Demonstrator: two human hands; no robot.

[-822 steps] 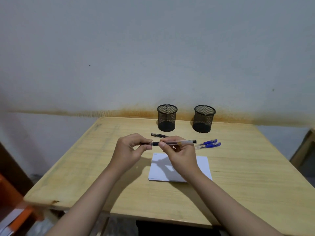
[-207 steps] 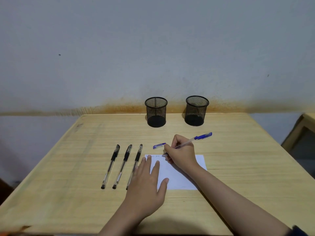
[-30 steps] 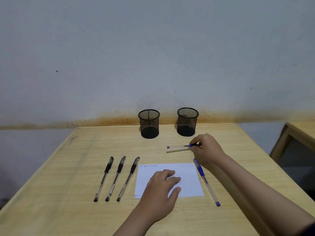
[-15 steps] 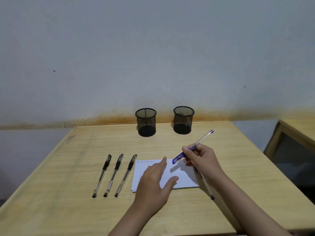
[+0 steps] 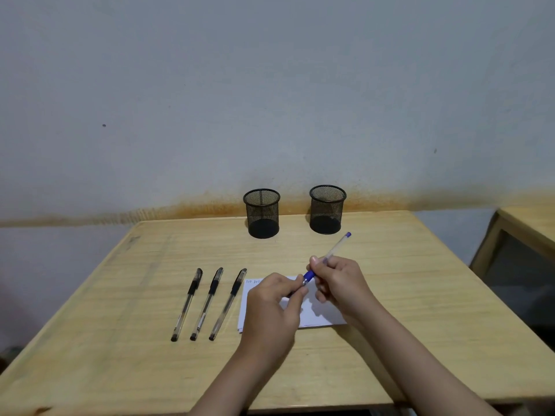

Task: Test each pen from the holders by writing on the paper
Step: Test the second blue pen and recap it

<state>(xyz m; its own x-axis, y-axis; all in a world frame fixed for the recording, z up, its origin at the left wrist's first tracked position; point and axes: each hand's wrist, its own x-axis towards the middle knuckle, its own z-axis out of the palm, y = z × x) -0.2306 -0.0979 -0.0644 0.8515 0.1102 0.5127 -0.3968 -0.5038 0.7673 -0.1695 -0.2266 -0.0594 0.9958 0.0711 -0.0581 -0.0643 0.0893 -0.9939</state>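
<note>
Right hand (image 5: 339,283): fingers curled round the blue pen (image 5: 329,255), above the paper (image 5: 322,313).
Left hand (image 5: 274,304): fingertips pinching the pen's lower end.
Holders (image 5: 262,213): behind the paper.

Light is soft and even, rather dim, with a cool grey cast on the wall (image 5: 270,85). Faint shadows fall under the hands onto the paper (image 5: 318,310) and beside the two mesh cups (image 5: 262,213). No glare shows on the bench (image 5: 420,295). The wide lens bows the bench edges outward. The corners look slightly soft; the centre is sharp.
</note>
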